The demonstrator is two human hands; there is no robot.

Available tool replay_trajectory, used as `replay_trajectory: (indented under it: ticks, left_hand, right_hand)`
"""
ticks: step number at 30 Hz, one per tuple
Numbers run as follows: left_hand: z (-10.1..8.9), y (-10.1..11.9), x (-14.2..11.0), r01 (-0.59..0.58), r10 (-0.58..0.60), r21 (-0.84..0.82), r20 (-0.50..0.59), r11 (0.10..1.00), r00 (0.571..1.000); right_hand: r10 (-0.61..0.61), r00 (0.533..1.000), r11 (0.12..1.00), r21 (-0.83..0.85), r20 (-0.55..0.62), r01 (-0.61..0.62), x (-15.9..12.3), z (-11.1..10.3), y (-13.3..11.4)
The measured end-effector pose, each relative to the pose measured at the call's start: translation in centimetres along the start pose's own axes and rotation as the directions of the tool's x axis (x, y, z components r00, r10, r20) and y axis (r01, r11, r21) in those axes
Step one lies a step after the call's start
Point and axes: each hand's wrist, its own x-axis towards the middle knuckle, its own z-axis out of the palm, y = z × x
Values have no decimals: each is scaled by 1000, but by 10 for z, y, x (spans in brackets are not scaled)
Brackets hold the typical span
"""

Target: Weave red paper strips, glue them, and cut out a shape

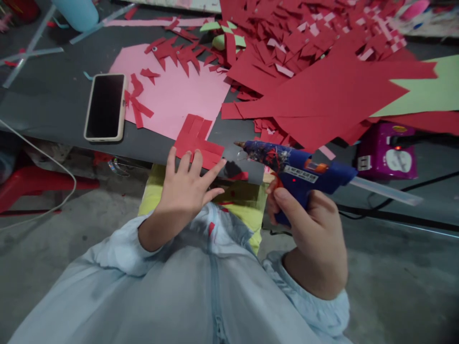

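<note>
The bare nozzle of the blue glue gun (301,167), which the right hand (315,229) is gripping with curled fingers, is pointing toward the left hand (186,186), so a leftward drift could burn a finger. Fingers spread and grasping nothing, the left hand is touching the near edge of the folded red paper piece (195,141), which is lying just beyond its fingertips.

Dim, uneven light; soft shadows, motion blur, and edges stretched by wide-angle distortion.
</note>
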Motion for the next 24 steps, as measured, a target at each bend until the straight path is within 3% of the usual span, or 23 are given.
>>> replay_trajectory:
  ticks: [2,4,7,10,17,24]
  left_hand:
    - [-1,-4,-3,19,-20,-10,-54,1000,998]
    - [-2,-11,-3,113,-114,-21,-109,993,987]
    - [1,-21,2,303,-302,-28,-187,953,935]
    - [6,-27,7,386,-382,-25,-215,922,899]
    - [11,-28,11,300,-301,-33,-200,953,932]
    - [27,-37,19,208,-333,-352,-346,913,877]
  right_hand:
    - [28,1000,999,29,-8,-28,0,0,-1]
    - [45,999,998,53,-16,-44,0,0,-2]
    - [41,999,997,59,-22,-39,0,1,-2]
    - [33,999,998,54,-22,-32,0,2,-3]
    - [55,998,998,29,-20,-54,2,5,-4]
    - [88,996,996,13,-13,-88,2,6,-6]
